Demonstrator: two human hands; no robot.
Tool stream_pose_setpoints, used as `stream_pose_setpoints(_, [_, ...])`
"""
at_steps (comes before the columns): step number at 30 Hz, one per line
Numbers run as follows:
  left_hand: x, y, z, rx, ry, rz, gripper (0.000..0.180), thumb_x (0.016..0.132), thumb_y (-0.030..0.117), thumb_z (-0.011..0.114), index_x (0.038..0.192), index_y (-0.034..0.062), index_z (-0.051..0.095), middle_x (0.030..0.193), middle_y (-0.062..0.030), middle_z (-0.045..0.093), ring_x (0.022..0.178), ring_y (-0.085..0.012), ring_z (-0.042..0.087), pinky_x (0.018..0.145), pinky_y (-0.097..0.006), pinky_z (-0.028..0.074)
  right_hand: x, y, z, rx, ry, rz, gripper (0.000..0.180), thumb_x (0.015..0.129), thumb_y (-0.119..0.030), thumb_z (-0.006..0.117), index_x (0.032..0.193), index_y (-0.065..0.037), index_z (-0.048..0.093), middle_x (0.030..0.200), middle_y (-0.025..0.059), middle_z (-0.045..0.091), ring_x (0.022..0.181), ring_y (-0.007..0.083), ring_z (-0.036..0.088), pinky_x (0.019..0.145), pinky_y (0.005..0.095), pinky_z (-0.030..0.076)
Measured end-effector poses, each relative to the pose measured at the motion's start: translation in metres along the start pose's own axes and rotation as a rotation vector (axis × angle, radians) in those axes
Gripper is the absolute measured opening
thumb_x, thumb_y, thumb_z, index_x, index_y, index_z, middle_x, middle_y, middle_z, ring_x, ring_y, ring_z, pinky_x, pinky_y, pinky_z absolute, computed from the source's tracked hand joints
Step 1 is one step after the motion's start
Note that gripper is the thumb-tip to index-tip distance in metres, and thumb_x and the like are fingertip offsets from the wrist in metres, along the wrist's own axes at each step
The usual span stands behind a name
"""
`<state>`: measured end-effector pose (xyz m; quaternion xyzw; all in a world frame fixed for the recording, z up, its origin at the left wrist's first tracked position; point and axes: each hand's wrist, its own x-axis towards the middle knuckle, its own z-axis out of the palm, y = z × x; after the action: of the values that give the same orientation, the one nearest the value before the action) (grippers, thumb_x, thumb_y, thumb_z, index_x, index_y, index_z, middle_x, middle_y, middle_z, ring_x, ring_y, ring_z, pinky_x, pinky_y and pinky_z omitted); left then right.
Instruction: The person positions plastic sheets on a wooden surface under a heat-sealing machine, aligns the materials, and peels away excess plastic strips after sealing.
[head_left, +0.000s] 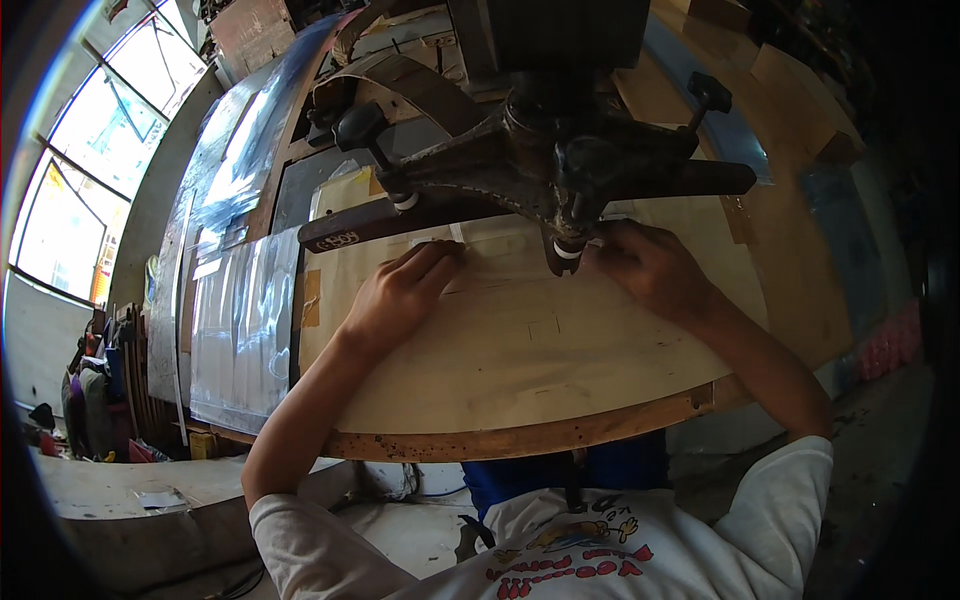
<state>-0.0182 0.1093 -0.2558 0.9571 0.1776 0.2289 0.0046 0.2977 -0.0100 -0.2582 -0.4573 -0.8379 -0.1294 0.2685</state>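
A dark metal machine head (560, 170) with spreading arms hangs over a pale board (520, 350) on the table. To its left, my left hand (400, 295) rests low over the board with its fingers curled and pressed together. A thin, shiny strip of something clear (490, 243) seems to lie by those fingertips, partly under the machine's long bar. My right hand (650, 265) is beside the small white-ringed tip (570, 250) at the machine's middle, its fingers bent inward. Whatever either hand pinches is too small or too hidden to name.
Stacked clear plastic sheets (240, 330) lie on the left side. Black knobs (360, 127) stick up from the machine's arms. A wooden edge (530, 438) runs along the near side of the table. Brown cardboard (800, 100) stands at the far right, a window (100, 150) at the left.
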Motion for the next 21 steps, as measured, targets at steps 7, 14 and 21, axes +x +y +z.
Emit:
stream_pose_setpoints(7, [0.0004, -0.0019, 0.0004, 0.018, 0.013, 0.029, 0.031, 0.079, -0.003, 0.066, 0.109, 0.0040, 0.066, 0.113, -0.0123, 0.069, 0.099, -0.0283, 0.073, 0.082, -0.036, 0.063, -0.0019, 0.0036, -0.0008, -0.027, -0.041, -0.027, 0.017, 0.087, -0.007, 0.067, 0.103, -0.005, 0.070, 0.106, 0.0099, 0.073, 0.096, 0.0256, 0.074, 0.082, 0.0368, 0.063])
stream_pose_setpoints(14, [0.0010, -0.0011, -0.0009, 0.023, 0.022, 0.041, 0.033, 0.079, -0.004, 0.065, 0.111, 0.0044, 0.067, 0.113, -0.0110, 0.070, 0.100, -0.0273, 0.073, 0.084, -0.035, 0.063, -0.0026, 0.0046, 0.0032, -0.057, -0.045, -0.019, 0.018, 0.086, -0.006, 0.066, 0.105, -0.006, 0.069, 0.099, 0.0101, 0.075, 0.094, 0.0253, 0.074, 0.081, 0.0367, 0.063])
stream_pose_setpoints(21, [0.0031, 0.0016, -0.0002, 0.019, 0.038, 0.036, 0.027, 0.082, -0.008, 0.064, 0.106, 0.0024, 0.068, 0.109, -0.0108, 0.071, 0.098, -0.0272, 0.074, 0.083, -0.035, 0.064, -0.0019, 0.0045, 0.0043, -0.071, -0.066, 0.017, 0.018, 0.087, -0.007, 0.066, 0.105, -0.005, 0.067, 0.100, 0.0103, 0.075, 0.094, 0.0245, 0.074, 0.081, 0.0360, 0.062])
